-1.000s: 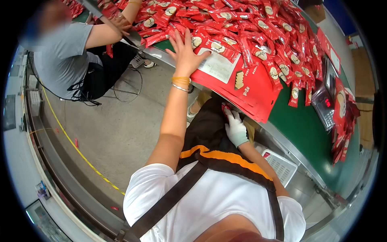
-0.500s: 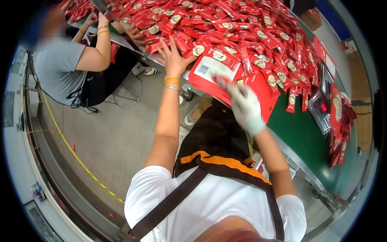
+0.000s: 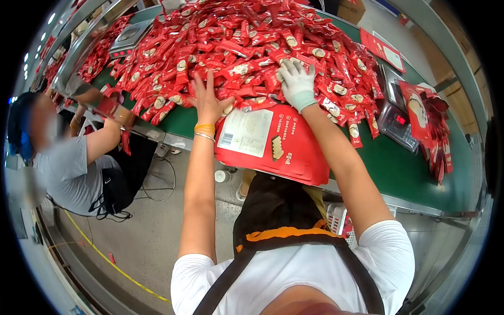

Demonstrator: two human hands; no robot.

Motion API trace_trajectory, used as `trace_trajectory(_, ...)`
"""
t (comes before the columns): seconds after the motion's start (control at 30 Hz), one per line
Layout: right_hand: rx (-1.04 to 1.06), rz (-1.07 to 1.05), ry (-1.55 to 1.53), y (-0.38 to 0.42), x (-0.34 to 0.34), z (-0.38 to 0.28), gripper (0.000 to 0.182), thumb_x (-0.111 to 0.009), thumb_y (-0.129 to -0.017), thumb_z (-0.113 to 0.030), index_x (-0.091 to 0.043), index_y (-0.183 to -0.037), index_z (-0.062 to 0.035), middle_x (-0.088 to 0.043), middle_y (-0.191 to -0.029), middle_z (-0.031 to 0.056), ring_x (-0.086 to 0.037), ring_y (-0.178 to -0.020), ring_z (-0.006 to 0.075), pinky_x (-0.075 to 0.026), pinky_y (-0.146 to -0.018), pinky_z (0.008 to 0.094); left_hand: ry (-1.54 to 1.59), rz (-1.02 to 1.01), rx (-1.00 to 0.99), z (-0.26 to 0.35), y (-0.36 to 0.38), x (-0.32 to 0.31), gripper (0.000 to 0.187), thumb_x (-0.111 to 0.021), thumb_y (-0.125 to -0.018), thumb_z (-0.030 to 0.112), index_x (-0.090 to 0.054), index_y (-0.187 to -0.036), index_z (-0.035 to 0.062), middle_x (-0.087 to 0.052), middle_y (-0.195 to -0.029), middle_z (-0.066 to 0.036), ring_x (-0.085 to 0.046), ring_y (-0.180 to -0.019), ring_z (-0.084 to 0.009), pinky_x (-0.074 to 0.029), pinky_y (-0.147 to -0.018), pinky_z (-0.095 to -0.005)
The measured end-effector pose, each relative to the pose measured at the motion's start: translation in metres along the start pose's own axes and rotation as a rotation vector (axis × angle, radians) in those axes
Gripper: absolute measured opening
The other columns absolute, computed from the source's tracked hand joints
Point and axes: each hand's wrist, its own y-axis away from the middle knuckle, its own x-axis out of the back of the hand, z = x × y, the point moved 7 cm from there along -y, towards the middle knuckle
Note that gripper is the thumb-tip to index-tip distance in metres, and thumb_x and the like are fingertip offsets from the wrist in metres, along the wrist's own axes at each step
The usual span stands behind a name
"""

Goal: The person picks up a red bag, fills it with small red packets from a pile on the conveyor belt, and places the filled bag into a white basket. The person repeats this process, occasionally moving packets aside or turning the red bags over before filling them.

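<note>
A large heap of small red packets (image 3: 236, 47) covers the green table (image 3: 388, 168). My bare left hand (image 3: 209, 102), with yellow bands at the wrist, has its fingers spread at the heap's near edge. In a pale glove, my right hand (image 3: 298, 84) lies on the packets with fingers apart. Between my forearms, at the table's near edge, is a stack of flat red bags (image 3: 299, 144) with a white label on the top one.
Right of the heap stands a scale (image 3: 397, 123) with red digits, beside a bunch of filled red bags (image 3: 428, 126). Another scale (image 3: 130, 39) is at the upper left. A co-worker in a grey shirt (image 3: 65, 163) sits at the left. A white basket (image 3: 338, 216) is below the table edge.
My right hand has moved from above the red bags up onto the heap. The view has turned and shifted, showing more of the table at the left. My left hand remains spread near the packets.
</note>
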Motion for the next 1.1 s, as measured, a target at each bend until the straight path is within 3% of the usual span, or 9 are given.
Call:
trace_trajectory(0.23, -0.121, -0.074, 0.017, -0.007, -0.008, 0.059, 0.033, -0.056, -0.090, -0.027, -0.056, -0.122, -0.0224, -0.041, -0.152, 0.0028, -0.041, -0.137, 0.0302, -0.021, -0.107, 0.0727, -0.354, -0.102, -0.121, 0.065, -0.020, -0.029, 0.095, -0.077, -0.068, 0.061, -0.039, -0.150, 0.0296, -0.030, -0.158, -0.005, -0.014, -0.144, -0.0524, -0.009, -0.096, -0.0860)
trace_trajectory(0.4, -0.046, -0.081, -0.223, 0.035, -0.010, 0.048, 0.049, -0.056, -0.089, -0.030, -0.049, -0.137, -0.0219, -0.042, -0.151, 0.0063, -0.036, -0.140, 0.0326, -0.018, -0.113, 0.0670, -0.182, -0.216, -0.150, 0.060, -0.015, -0.021, 0.060, -0.063, -0.085, 0.057, -0.059, -0.134, 0.0227, -0.046, -0.147, -0.001, -0.023, -0.143, -0.0478, -0.005, -0.102, -0.0827)
trace_trajectory(0.57, -0.164, 0.075, -0.680, 0.132, 0.073, 0.064, 0.043, -0.062, -0.089, -0.018, -0.055, -0.131, -0.0094, -0.051, -0.142, 0.0143, -0.046, -0.132, 0.0344, -0.037, -0.110, 0.0417, -0.141, -0.086, -0.153, 0.067, 0.001, -0.029, 0.069, -0.062, -0.089, 0.049, -0.040, -0.149, 0.0227, -0.017, -0.162, -0.013, -0.011, -0.148, -0.0449, -0.002, -0.106, -0.0779)
trace_trajectory(0.63, -0.292, 0.232, -0.810, 0.180, 0.105, 0.101, 0.039, -0.068, -0.086, -0.013, -0.061, -0.124, -0.0075, -0.060, -0.126, 0.0141, -0.061, -0.112, 0.0273, -0.051, -0.091, 0.0333, -0.063, -0.125, -0.231, 0.099, 0.017, -0.036, 0.083, -0.068, -0.084, 0.048, -0.031, -0.153, 0.0218, -0.014, -0.163, -0.013, -0.008, -0.148, -0.0465, -0.003, -0.105, -0.0783)
trace_trajectory(0.7, -0.905, 0.261, -0.744, 0.255, 0.107, 0.172, 0.040, -0.071, -0.086, -0.019, -0.061, -0.121, -0.0035, -0.064, -0.112, 0.0129, -0.064, -0.101, 0.0222, -0.051, -0.090, 0.0327, -0.028, -0.172, -0.340, 0.128, 0.037, -0.050, 0.091, -0.073, -0.079, 0.049, -0.029, -0.154, 0.0226, -0.015, -0.163, -0.013, -0.009, -0.148, -0.0464, -0.006, -0.104, -0.0793)
trace_trajectory(0.8, -1.316, 0.689, -1.135, 0.343, 0.116, 0.286, 0.046, -0.063, -0.093, -0.045, -0.061, -0.114, -0.0038, -0.064, -0.094, 0.0052, -0.060, -0.083, 0.0154, -0.051, -0.068, 0.0301, -0.097, -0.175, -0.357, 0.153, 0.057, -0.067, 0.100, -0.077, -0.074, 0.052, -0.027, -0.155, 0.0220, -0.015, -0.163, -0.013, -0.010, -0.148, -0.0459, -0.011, -0.102, -0.0808)
trace_trajectory(0.83, -1.366, 0.792, -1.160, 0.355, 0.126, 0.310, 0.061, -0.061, -0.093, -0.051, -0.054, -0.127, -0.0014, -0.063, -0.111, 0.0111, -0.061, -0.096, 0.0205, -0.051, -0.076, 0.0340, -0.088, -0.170, -0.344, 0.156, 0.060, -0.075, 0.100, -0.077, -0.074, 0.052, -0.027, -0.155, 0.0213, -0.015, -0.163, -0.014, -0.010, -0.148, -0.0457, -0.011, -0.101, -0.0810)
trace_trajectory(0.9, -1.456, 0.819, -1.352, 0.355, 0.138, 0.345, 0.096, -0.054, -0.087, -0.069, -0.028, -0.149, -0.0019, -0.030, -0.153, 0.0210, -0.039, -0.134, 0.0334, -0.036, -0.108, 0.0448, -0.080, -0.161, -0.343, 0.160, 0.066, -0.089, 0.102, -0.075, -0.074, 0.056, -0.027, -0.155, 0.0191, -0.016, -0.162, -0.015, -0.012, -0.147, -0.0458, -0.009, -0.101, -0.0813)
trace_trajectory(1.1, -1.611, 0.914, -1.607, 0.325, 0.121, 0.397, 0.089, -0.059, -0.085, -0.068, -0.030, -0.150, -0.0124, -0.033, -0.153, 0.0185, -0.031, -0.140, 0.0359, -0.031, -0.111, 0.0488, -0.129, -0.058, -0.411, 0.159, 0.072, -0.099, 0.101, -0.071, -0.073, 0.064, -0.030, -0.153, 0.0172, -0.018, -0.162, -0.013, -0.016, -0.146, -0.0453, -0.005, -0.102, -0.0805)
